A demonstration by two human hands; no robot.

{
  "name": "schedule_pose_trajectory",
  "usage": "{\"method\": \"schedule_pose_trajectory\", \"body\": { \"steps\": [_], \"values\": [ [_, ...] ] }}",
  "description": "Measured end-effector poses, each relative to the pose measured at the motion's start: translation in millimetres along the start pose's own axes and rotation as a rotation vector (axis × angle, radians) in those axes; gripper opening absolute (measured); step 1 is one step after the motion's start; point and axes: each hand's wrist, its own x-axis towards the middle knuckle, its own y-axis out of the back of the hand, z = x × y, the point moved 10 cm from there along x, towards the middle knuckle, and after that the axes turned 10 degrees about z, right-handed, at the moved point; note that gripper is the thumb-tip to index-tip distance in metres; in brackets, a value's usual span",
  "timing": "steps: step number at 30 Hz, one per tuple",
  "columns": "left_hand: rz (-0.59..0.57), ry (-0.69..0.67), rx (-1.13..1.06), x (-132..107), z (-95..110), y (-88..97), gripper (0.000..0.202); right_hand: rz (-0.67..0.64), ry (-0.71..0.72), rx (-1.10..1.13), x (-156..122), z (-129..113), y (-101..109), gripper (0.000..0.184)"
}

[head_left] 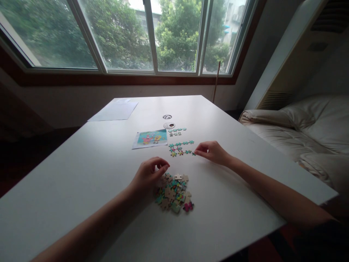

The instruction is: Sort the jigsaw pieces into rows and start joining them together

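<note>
My right hand (214, 152) reaches in from the right, its fingertips pinched on a small puzzle piece (193, 153) at the right end of a row. Other puzzle pieces (178, 144) lie face up in short rows left of it, mostly teal, some yellow or pink. My left hand (149, 171) hovers at the upper left edge of a heap of loose puzzle pieces (174, 193). Its fingers are curled in, thumb near the index finger, and nothing shows between them. The heap mixes plain tan backs with coloured fronts. Beyond it lies a printed cartoon picture (151, 138).
A white table (231, 189) carries everything. Two round discs (169, 125) lie behind the picture, and white paper sheets (114, 110) rest at the far left corner. A pale sofa (294, 123) stands right of the table, a window (152, 36) beyond.
</note>
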Motion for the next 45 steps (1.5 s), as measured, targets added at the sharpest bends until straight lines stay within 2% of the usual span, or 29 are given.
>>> {"method": "schedule_pose_trajectory", "body": {
  "steps": [6, 9, 12, 15, 21, 27, 34, 39, 42, 44, 45],
  "values": [
    [-0.09, -0.078, -0.004, -3, 27, -11.7, 0.015, -0.05, -0.261, 0.466, -15, -27, -40, 0.033],
    [-0.087, -0.088, -0.006, -5, 33, -13.6, 0.015, -0.076, -0.31, 0.605, -21, -34, -53, 0.031],
    [-0.06, -0.077, -0.009, -6, 34, -12.4, 0.016, -0.094, -0.308, 0.626, -23, -35, -57, 0.031],
    [-0.048, -0.019, -0.042, -5, 29, -10.9, 0.017, -0.066, -0.233, 0.534, -21, -38, -50, 0.03],
    [-0.064, 0.208, -0.226, -7, 6, -13.8, 0.022, 0.17, 0.163, 0.155, -20, -69, -14, 0.016],
    [-0.079, 0.211, -0.256, -6, 10, -15.6, 0.023, 0.201, 0.387, 0.043, -28, -87, -14, 0.015],
    [-0.086, 0.193, -0.231, -6, 15, -16.1, 0.023, 0.265, 0.513, -0.062, -33, -98, -10, 0.012],
    [-0.096, 0.149, -0.221, -6, 16, -14.4, 0.022, 0.273, 0.522, -0.074, -32, -98, -8, 0.011],
    [-0.051, 0.118, -0.172, -4, 6, -7.2, 0.022, 0.317, 0.516, -0.105, -28, -89, 3, 0.01],
    [-0.027, 0.175, -0.166, -4, -9, -4.2, 0.024, 0.339, 0.521, -0.149, -25, -79, 11, 0.01],
    [0.026, 0.211, -0.164, -4, -17, 1.0, 0.025, 0.343, 0.523, -0.172, -23, -74, 15, 0.01]
  ]
}}
